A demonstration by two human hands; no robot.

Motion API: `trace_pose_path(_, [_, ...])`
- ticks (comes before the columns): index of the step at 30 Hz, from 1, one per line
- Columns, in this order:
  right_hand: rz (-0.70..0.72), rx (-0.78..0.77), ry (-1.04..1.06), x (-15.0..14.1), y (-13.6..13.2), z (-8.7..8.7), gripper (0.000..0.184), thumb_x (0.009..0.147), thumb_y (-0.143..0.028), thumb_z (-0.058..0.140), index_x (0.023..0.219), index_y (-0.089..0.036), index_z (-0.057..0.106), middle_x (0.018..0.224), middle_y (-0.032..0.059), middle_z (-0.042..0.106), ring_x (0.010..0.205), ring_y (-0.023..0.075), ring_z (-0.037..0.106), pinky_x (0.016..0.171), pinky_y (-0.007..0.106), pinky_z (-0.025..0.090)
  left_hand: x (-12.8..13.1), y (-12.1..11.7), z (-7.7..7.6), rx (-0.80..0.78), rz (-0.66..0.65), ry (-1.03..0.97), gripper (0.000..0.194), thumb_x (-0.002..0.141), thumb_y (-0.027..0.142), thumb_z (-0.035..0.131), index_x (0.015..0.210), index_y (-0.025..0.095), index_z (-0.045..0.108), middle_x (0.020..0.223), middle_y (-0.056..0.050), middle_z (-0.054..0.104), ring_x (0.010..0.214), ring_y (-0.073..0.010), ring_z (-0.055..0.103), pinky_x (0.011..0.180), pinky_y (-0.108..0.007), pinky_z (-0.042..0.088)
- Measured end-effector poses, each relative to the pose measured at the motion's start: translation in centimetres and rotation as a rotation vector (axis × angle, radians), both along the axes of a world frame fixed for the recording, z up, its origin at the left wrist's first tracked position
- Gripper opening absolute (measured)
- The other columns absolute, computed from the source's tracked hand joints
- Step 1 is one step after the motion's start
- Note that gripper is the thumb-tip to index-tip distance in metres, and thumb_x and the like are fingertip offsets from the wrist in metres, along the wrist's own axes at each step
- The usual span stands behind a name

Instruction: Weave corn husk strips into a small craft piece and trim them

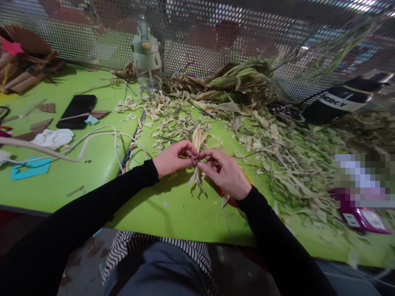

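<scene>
Both my hands meet over the green table, pinching a small bundle of dried corn husk point(197, 137) at its middle. Pale husk strips stick up above the fingers, and frayed ends hang below them. My left hand point(175, 158) is closed on the bundle from the left, thumb and fingertips together. From the right, my right hand point(225, 170) grips the same spot between thumb and forefinger. What lies exactly between the fingertips is too small to make out. Partly hidden under my right hand is a red and yellow round object point(233, 201).
Husk scraps point(173, 119) litter the table point(148, 209), with a long husk bundle point(234, 82) behind. A clear bottle point(148, 61) stands at the back; a black bottle point(342, 98) leans right. Left are a phone point(77, 111), white cable point(98, 131) and crumpled tissue point(53, 138).
</scene>
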State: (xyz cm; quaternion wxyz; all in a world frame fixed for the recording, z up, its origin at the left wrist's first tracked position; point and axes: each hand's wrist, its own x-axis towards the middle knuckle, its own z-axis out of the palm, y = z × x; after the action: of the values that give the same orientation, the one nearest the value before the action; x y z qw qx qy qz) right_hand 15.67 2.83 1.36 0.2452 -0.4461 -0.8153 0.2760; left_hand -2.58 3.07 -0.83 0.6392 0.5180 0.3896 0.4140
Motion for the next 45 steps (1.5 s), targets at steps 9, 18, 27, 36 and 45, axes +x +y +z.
trace_pose_path(9, [-0.011,-0.127,0.073,0.2,0.5,-0.3,0.018,0.087,-0.031,0.053,0.086,-0.016,0.061,0.074,0.0013,0.062,0.060,0.0118,0.051,0.055,0.025,0.039,0.2,-0.9,0.2,0.520,0.097,0.419,0.006,0.082,0.021,0.056,0.085,0.017,0.053,0.081,-0.001,0.061,0.075,-0.0105,0.059,0.063,-0.019,0.046])
trace_pose_path(18, [-0.044,-0.409,0.282,-0.1,0.2,-1.0,0.022,0.086,-0.039,0.055,0.092,-0.020,0.064,0.053,-0.0073,0.045,0.043,0.0070,0.035,0.042,0.021,0.028,0.5,-1.0,0.2,0.618,0.116,0.529,0.019,0.083,0.015,0.053,0.101,0.019,0.059,0.096,-0.005,0.068,0.082,-0.0119,0.062,0.068,-0.021,0.048])
trace_pose_path(27, [-0.119,-0.449,0.458,0.0,0.1,-1.1,0.019,0.078,-0.036,0.064,0.079,-0.018,0.059,0.056,-0.0074,0.047,0.043,0.0051,0.031,0.042,0.021,0.025,0.4,-1.1,0.0,0.638,0.119,0.455,0.023,0.085,0.020,0.056,0.106,0.019,0.062,0.097,-0.005,0.069,0.084,-0.0118,0.063,0.068,-0.021,0.049])
trace_pose_path(36, [0.094,-0.230,0.074,0.2,-0.1,0.6,0.020,0.086,-0.029,0.051,0.070,-0.017,0.055,0.061,-0.0029,0.050,0.055,0.0090,0.041,0.052,0.023,0.032,0.1,-0.4,0.4,0.149,0.152,0.126,0.016,0.077,0.027,0.065,0.083,0.012,0.062,0.073,-0.003,0.065,0.065,-0.0103,0.061,0.059,-0.021,0.048])
trace_pose_path(45, [0.103,-0.021,0.197,-0.2,-0.1,-0.3,0.013,0.086,-0.023,0.050,0.074,-0.019,0.054,0.082,0.0033,0.057,0.072,0.0133,0.051,0.065,0.027,0.041,-0.4,0.1,0.4,0.077,0.152,0.145,0.011,0.078,0.020,0.063,0.080,0.013,0.056,0.065,0.002,0.059,0.055,-0.0059,0.053,0.051,-0.017,0.042])
